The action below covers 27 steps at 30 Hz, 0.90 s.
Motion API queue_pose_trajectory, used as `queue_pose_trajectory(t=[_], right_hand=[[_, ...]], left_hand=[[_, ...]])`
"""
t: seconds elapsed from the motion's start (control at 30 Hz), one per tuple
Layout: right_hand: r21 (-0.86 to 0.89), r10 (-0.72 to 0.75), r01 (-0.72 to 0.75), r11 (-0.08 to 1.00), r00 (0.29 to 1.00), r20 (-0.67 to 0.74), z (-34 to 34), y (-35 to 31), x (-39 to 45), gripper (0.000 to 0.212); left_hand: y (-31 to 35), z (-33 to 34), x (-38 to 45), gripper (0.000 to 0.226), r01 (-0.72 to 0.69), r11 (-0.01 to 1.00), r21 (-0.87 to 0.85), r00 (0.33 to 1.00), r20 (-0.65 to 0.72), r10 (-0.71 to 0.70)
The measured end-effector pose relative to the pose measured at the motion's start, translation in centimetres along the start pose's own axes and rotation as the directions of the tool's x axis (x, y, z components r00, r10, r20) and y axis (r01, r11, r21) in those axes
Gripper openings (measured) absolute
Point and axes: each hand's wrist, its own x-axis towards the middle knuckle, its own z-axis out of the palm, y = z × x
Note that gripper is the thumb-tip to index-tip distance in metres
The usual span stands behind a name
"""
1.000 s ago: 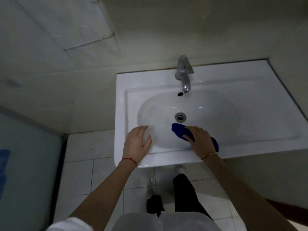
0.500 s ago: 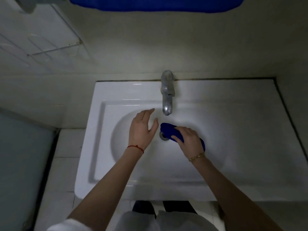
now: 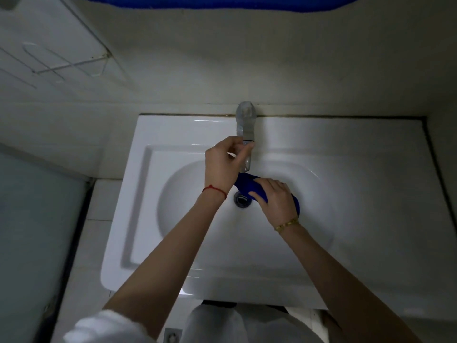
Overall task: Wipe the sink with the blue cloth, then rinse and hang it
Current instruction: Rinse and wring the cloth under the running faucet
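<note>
A white sink (image 3: 346, 194) fills the middle of the head view, with a chrome tap (image 3: 245, 125) at its back edge and a metal drain (image 3: 241, 199) in the bowl. My right hand (image 3: 274, 201) grips the bunched blue cloth (image 3: 248, 184) just below the tap's spout, over the drain. My left hand (image 3: 223, 164) is at the tap, its fingers and thumb curled around the lever's front end. No water stream is visible.
A wire rack (image 3: 71, 63) hangs on the tiled wall at upper left. A blue item (image 3: 222, 2) runs along the top edge of the frame. A glass panel (image 3: 34, 231) stands at left, beside white floor tiles (image 3: 101, 201).
My left hand has risen from the sink's front rim to the tap lever. My right hand carried the cloth from the front of the bowl to under the spout.
</note>
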Motion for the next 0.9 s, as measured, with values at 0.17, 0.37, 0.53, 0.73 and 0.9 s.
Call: queue_pose_trajectory(t=[0.17,0.37,0.53,0.73,0.9], right_hand=[[-0.017,-0.006,0.006,1.000,1.000,-0.029,0.2,-0.4,0.2,0.031],[-0.042,-0.015,0.012,0.999,0.997,-0.080,-0.1,-1.1,0.4,0.035],[-0.056,-0.001,-0.004,0.998,0.996,-0.092,0.1,-1.1,-0.1,0.032],[-0.071,0.022,-0.027,0.997,0.997,-0.072,0.6,-1.2,-0.6,0.033],[-0.081,0.025,-0.031,0.996,0.997,-0.072,0.9,-1.5,-0.3,0.033]], left_hand=[[-0.2,-0.3,0.1,0.018,0.009,0.999,-0.050,0.999,0.038,-0.007],[-0.1,-0.7,0.4,0.008,0.053,0.993,-0.106,0.995,0.092,-0.044],[-0.2,-0.7,0.6,0.011,0.080,0.989,-0.122,0.993,0.097,-0.069],[-0.3,-0.6,1.0,0.015,0.105,0.984,-0.147,0.992,0.081,-0.094],[-0.1,-0.6,1.7,0.017,0.085,0.983,-0.161,0.995,0.059,-0.077]])
